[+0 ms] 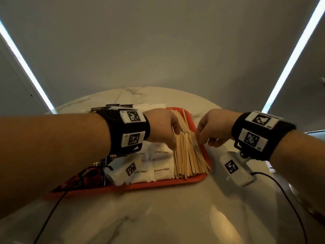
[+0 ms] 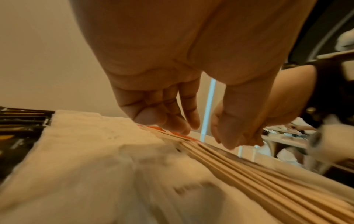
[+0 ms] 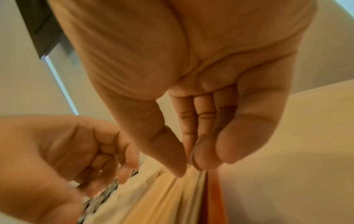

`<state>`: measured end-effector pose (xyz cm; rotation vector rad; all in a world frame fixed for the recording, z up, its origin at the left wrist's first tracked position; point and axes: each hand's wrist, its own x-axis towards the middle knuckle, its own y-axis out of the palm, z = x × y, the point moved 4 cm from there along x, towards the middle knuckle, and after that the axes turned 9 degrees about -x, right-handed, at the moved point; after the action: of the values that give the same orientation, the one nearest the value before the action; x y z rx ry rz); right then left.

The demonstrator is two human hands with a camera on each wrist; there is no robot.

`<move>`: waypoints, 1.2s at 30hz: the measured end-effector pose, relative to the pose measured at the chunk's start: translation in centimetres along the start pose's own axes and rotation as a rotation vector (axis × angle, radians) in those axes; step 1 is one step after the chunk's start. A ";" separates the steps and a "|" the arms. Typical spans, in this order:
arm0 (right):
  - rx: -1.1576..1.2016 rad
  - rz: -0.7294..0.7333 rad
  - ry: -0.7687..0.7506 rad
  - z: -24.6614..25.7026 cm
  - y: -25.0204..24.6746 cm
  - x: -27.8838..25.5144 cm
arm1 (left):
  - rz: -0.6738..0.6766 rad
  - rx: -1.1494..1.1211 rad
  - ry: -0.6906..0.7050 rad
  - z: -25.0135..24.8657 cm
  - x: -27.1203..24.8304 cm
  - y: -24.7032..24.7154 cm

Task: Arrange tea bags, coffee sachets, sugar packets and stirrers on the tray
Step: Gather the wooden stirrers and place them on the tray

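Pale wooden stirrers (image 1: 189,152) lie in a loose sheaf on the right part of the red tray (image 1: 163,184), their long axes running from the near rim to the far rim and fanning out slightly at both ends. They are thin, flat and round-ended. Left of them lie white packets (image 1: 161,170) printed "brown sugar", and dark sachets (image 1: 84,176) fill the tray's left end.

Seen from the head view, the left hand (image 1: 162,128) and the right hand (image 1: 215,127) flank the sheaf near its middle on the marble worktop (image 1: 158,217). Only the wrist views show the palms. The left hand's fingers (image 2: 184,121) hang loosely bent, tips at the stirrers' far ends. The right hand's thumb and fingers (image 3: 208,157) come together over the sheaf's edge; a pinch cannot be confirmed through the blur.
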<state>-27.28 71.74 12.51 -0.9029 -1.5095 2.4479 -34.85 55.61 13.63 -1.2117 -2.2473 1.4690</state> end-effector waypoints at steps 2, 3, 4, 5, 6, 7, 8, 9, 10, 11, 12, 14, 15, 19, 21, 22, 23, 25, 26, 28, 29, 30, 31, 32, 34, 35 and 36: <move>-0.030 -0.002 0.014 -0.4 0.7 -0.8 | 0.052 0.056 0.002 -0.6 -1.3 1.3; -0.049 -0.011 0.016 -0.4 1.0 -1.1 | 0.067 0.078 0.003 -0.9 -1.8 1.8; -0.066 -0.018 0.013 -0.3 1.3 -1.3 | 0.077 0.092 0.004 -1.1 -2.2 2.3; -0.077 -0.018 0.007 -0.2 1.7 -1.4 | 0.084 0.101 0.006 -1.2 -2.4 2.7; -0.079 -0.018 0.000 0.0 2.0 -1.5 | 0.088 0.105 0.006 -1.4 -2.7 3.1; -0.071 -0.023 -0.006 0.1 2.3 -1.7 | 0.085 0.108 0.003 -1.5 -2.9 3.3; -0.054 -0.031 -0.011 0.2 2.3 -1.8 | 0.078 0.105 -0.003 -1.7 -3.0 3.5; -0.034 -0.038 -0.014 0.2 2.2 -2.1 | 0.069 0.101 -0.008 -1.8 -3.2 3.6; -0.011 -0.039 -0.017 0.2 2.1 -2.4 | 0.064 0.099 -0.011 -1.9 -3.3 3.6; 0.013 -0.032 -0.021 0.1 2.0 -2.8 | 0.063 0.101 -0.012 -2.0 -3.5 3.7; 0.036 -0.016 -0.027 -0.1 1.9 -3.2 | 0.066 0.107 -0.012 -2.0 -3.6 3.8; 0.071 0.025 -0.040 -0.4 2.2 -3.8 | 0.066 0.134 -0.009 -2.2 -3.7 4.1; 0.077 0.037 -0.045 -0.5 2.4 -4.0 | 0.058 0.149 -0.008 -2.3 -3.7 4.3; 0.065 0.011 -0.053 -0.5 2.9 -4.3 | 0.013 0.158 -0.018 -2.7 -3.8 4.5; 0.065 -0.005 -0.054 -0.5 3.0 -4.5 | 0.014 0.132 -0.030 -2.7 -4.0 4.3; 0.069 -0.010 -0.056 -0.6 3.0 -4.5 | 0.014 0.117 -0.033 -2.6 -4.1 4.2; 0.069 -0.015 -0.058 -0.6 3.0 -4.6 | 0.010 0.104 -0.034 -2.6 -4.4 4.0; 0.072 -0.033 -0.062 -0.6 2.9 -4.7 | -0.007 0.078 -0.032 -2.5 -5.0 3.7; 0.082 -0.046 -0.063 -0.6 2.9 -4.8 | -0.020 0.062 -0.031 -2.3 -5.5 3.5; 0.108 -0.080 -0.058 -0.8 2.7 -4.9 | -0.051 0.035 -0.023 -1.9 -6.9 3.2; 0.113 -0.104 -0.056 -0.9 2.7 -5.0 | -0.069 0.034 -0.013 -1.5 -7.9 3.1; 0.122 -0.125 -0.051 -1.2 2.6 -5.0 | -0.086 0.045 -0.003 -1.1 -8.9 3.0; 0.139 -0.143 -0.042 -1.4 2.7 -5.1 | -0.100 0.066 -0.001 -0.5 -10.0 3.0; 0.160 -0.162 -0.033 -1.6 2.8 -5.2 | -0.109 0.096 -0.009 0.2 -11.1 3.1; 0.158 -0.212 -0.009 -1.8 3.0 -5.2 | -0.112 0.168 -0.041 1.6 -13.1 3.2; 0.132 -0.225 0.002 -1.7 3.2 -5.2 | -0.110 0.208 -0.062 2.3 -13.9 3.3; 0.116 -0.224 0.010 -1.6 3.4 -5.1 | -0.108 0.247 -0.086 2.9 -14.6 3.4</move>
<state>-21.60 69.20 11.25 -0.6842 -1.3666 2.3380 -25.28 43.77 13.09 -0.9558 -2.0692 1.7237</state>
